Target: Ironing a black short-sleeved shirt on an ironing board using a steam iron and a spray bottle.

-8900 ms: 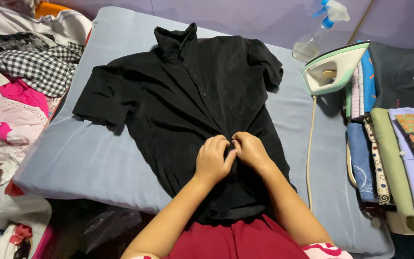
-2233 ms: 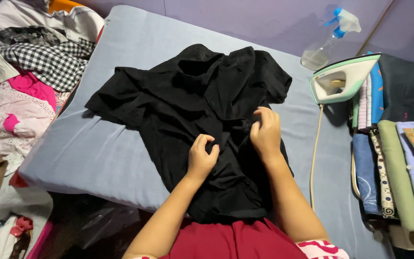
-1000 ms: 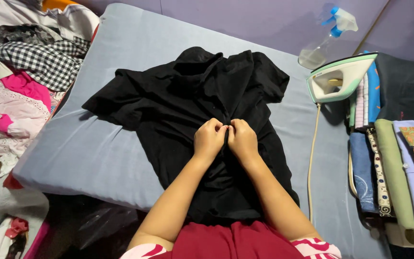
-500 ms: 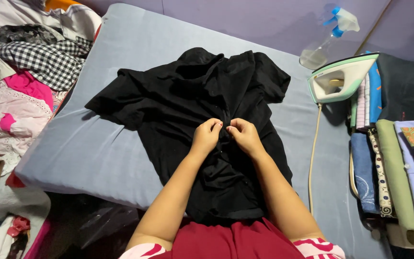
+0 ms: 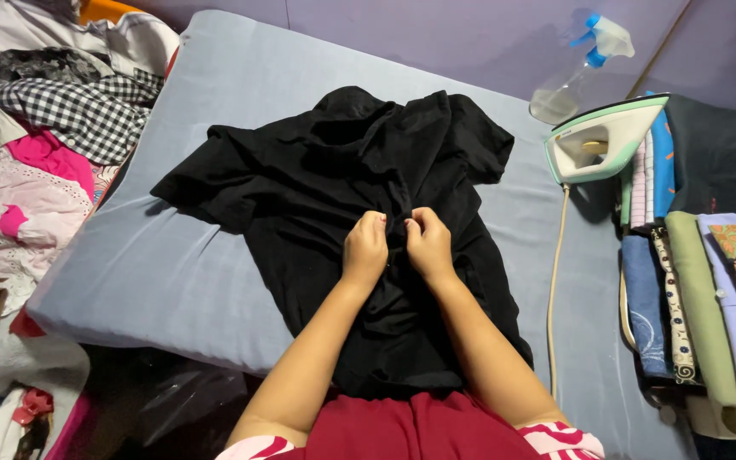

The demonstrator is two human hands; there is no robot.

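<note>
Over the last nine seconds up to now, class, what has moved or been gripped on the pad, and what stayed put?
The black shirt lay flat with sleeves spread; now it is rumpled, its upper part bunched. The left hand and right hand parted briefly, then came together again, now pinching the front placket higher up. The iron, spray bottle, folded stack and laundry heap stayed put.
</note>
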